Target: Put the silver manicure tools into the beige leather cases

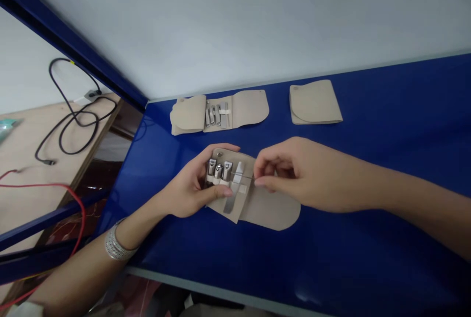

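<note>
My left hand (187,184) grips an unfolded beige manicure case (241,209) by its left side, thumb across the front. Several silver nail clippers (227,170) sit in white loops under that thumb. To their right, a flat metal nail file (235,187) lies slanted in the case. My right hand (283,172) is closed in a pinch at the case's right edge. From its fingertips a thin metal stick (242,175) points left across the file; its exact kind is too small to tell. The case's wide flap (275,209) spreads out below my right hand.
Behind my hands lies another open manicure case (250,106) with tools in its middle. A folded beige case (315,103) rests at the back right of the blue table (386,160). A black cable (75,116) coils on a wooden surface at left, near a red cable (83,209).
</note>
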Demonstrator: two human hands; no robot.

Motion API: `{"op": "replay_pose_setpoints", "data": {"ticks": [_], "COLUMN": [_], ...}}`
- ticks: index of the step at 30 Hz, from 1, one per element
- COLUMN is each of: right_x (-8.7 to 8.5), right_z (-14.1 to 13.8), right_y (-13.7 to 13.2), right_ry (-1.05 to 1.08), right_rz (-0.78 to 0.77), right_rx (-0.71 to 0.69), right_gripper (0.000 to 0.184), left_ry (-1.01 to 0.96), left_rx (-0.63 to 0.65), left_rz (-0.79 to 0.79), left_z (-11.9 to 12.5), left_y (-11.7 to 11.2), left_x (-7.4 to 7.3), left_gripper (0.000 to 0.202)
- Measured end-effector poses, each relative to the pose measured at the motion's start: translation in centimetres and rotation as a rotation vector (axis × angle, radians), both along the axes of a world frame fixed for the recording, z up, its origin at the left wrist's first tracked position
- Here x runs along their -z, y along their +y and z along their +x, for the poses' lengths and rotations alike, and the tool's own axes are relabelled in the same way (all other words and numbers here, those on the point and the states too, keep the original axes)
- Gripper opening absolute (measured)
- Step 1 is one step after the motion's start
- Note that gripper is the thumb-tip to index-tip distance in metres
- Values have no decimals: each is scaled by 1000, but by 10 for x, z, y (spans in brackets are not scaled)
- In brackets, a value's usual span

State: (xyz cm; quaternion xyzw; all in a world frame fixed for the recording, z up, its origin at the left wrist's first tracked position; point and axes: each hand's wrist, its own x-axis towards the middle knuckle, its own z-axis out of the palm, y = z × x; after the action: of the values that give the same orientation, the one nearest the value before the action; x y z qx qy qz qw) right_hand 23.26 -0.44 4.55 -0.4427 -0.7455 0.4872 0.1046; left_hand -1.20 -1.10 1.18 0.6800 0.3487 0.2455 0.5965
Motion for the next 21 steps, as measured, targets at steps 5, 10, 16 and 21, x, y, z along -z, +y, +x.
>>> {"op": "replay_pose_setpoints", "data": {"ticks": [5, 10, 16, 21], "right_x": [-3, 7, 18, 19], "right_z": [0, -1, -4, -6], "right_y": [-1, 2, 3, 0], "right_ry": [1, 4, -42, -50], "right_rz": [-14, 26, 147, 206], "right_rx": [-3, 25, 76, 119], "right_gripper": [14, 15, 15, 15], "left_ry": [0, -20, 1, 3], "left_rx": [4, 52, 62, 53], "left_rz": [0, -55, -74, -74], "left_z": [0, 0, -1, -1], "left_y": [0, 1, 0, 0], "left_x": [-1, -2, -3, -3], "left_gripper": [62, 62, 62, 62]}}
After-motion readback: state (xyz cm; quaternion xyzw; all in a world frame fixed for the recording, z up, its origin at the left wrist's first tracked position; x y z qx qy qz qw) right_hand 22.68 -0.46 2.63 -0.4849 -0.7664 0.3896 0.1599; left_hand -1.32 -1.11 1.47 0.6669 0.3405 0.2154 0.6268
